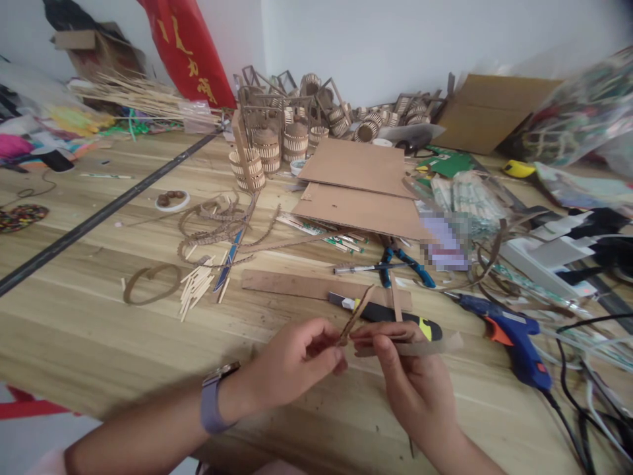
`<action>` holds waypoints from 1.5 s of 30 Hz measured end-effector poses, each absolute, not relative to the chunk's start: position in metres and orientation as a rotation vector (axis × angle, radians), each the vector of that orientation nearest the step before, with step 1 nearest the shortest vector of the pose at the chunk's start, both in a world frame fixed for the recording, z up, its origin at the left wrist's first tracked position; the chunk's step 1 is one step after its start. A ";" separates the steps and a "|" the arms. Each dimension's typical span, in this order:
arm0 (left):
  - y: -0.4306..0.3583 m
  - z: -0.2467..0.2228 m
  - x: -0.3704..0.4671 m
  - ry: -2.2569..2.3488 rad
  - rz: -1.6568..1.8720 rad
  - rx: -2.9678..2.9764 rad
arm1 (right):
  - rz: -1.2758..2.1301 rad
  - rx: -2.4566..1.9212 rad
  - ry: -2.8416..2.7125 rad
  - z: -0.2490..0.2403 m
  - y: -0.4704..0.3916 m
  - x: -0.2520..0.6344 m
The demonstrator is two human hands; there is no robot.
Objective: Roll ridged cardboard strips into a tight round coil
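Observation:
My left hand (301, 363), with a watch on its wrist, pinches a narrow cardboard strip (359, 314) that slants up to the right. Close beside it, my right hand (413, 376) is closed on another cardboard strip (390, 330) and a thin, greyish translucent strip (430, 344). How the pieces in the right hand overlap is partly hidden by its fingers. Just beyond the hands lies a black-and-yellow utility knife (386, 318), partly across a long flat cardboard strip (287, 284). To the right rests a blue glue gun (514, 336) with an orange trigger.
Blue-handled pliers (415, 267) and cardboard sheets (361, 204) lie beyond the knife. Short wooden sticks (198, 287), curled cardboard strips (212, 218) and a dish of brown beads (172, 200) are at left. Small wooden buckets (247, 169) stand behind. Cables (573, 382) tangle at right.

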State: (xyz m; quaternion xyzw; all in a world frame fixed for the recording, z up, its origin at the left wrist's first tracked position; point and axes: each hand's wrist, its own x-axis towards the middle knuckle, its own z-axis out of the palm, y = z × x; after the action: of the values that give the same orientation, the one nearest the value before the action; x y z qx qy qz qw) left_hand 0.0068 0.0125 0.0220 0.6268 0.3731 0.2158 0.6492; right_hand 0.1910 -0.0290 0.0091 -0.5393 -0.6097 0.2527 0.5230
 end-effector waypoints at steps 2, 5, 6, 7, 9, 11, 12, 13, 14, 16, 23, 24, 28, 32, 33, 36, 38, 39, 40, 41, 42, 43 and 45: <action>0.013 0.021 0.007 0.870 0.457 1.382 | 0.512 -1.262 -1.491 0.007 -0.028 0.193; 0.013 0.024 0.007 0.922 0.388 1.440 | 0.560 -1.211 -1.487 0.008 -0.028 0.191; 0.012 0.025 0.007 0.934 0.367 1.464 | 0.649 -1.207 -1.452 0.010 -0.028 0.190; 0.012 0.027 0.006 0.940 0.349 1.480 | 0.766 -1.202 -1.394 0.011 -0.028 0.188; 0.012 0.029 0.006 0.941 0.327 1.486 | 1.003 -1.185 -1.210 0.016 -0.026 0.187; 0.012 0.029 0.005 0.943 0.320 1.477 | 1.131 -1.174 -1.002 0.020 -0.020 0.189; 0.012 0.029 0.005 0.948 0.321 1.473 | 1.149 -1.175 -0.915 0.022 -0.017 0.191; 0.012 0.029 0.005 0.953 0.323 1.469 | 1.144 -1.181 -0.838 0.023 -0.012 0.195; 0.012 0.028 0.005 0.957 0.326 1.465 | 1.124 -1.188 -0.773 0.024 -0.008 0.199; 0.012 0.026 0.005 0.961 0.330 1.442 | 1.052 -1.182 -0.680 0.027 0.001 0.209; 0.014 0.019 0.008 0.958 0.338 1.270 | 0.303 -1.359 -1.343 0.032 -0.008 0.218; 0.014 0.020 0.008 0.959 0.342 1.264 | 0.245 -1.340 -1.587 0.030 -0.013 0.215; 0.015 0.022 0.008 0.953 0.349 1.314 | 0.017 -1.093 -2.141 0.022 -0.028 0.201; 0.013 0.025 0.008 0.947 0.335 1.407 | -0.098 -1.085 -2.267 0.016 -0.029 0.198; 0.013 0.025 0.008 0.941 0.334 1.429 | -0.110 -1.092 -2.292 0.015 -0.029 0.198; 0.012 0.027 0.008 0.934 0.330 1.477 | -0.156 -1.118 -2.350 0.013 -0.028 0.198; 0.012 0.027 0.008 0.938 0.329 1.511 | -0.190 -1.126 -2.376 0.013 -0.028 0.196; 0.012 0.027 0.008 0.936 0.330 1.530 | -0.209 -1.127 -2.385 0.014 -0.028 0.195; 0.012 0.027 0.007 0.932 0.333 1.552 | -0.234 -1.125 -2.392 0.015 -0.027 0.194; 0.012 0.027 0.007 0.931 0.336 1.578 | -0.261 -1.120 -2.399 0.017 -0.027 0.193; 0.012 0.028 0.007 0.933 0.337 1.607 | -0.288 -1.114 -2.406 0.018 -0.027 0.193; 0.011 0.028 0.007 0.938 0.336 1.640 | -0.310 -1.107 -2.415 0.020 -0.027 0.192; 0.011 0.029 0.007 0.950 0.333 1.707 | -0.337 -1.089 -2.435 0.023 -0.027 0.191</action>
State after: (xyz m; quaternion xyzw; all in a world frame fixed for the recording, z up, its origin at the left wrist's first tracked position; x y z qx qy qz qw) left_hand 0.0066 0.0109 0.0292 0.7206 0.4011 0.1407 0.5478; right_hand 0.1909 -0.0273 0.0227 -0.3946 -0.8826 -0.1223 0.2246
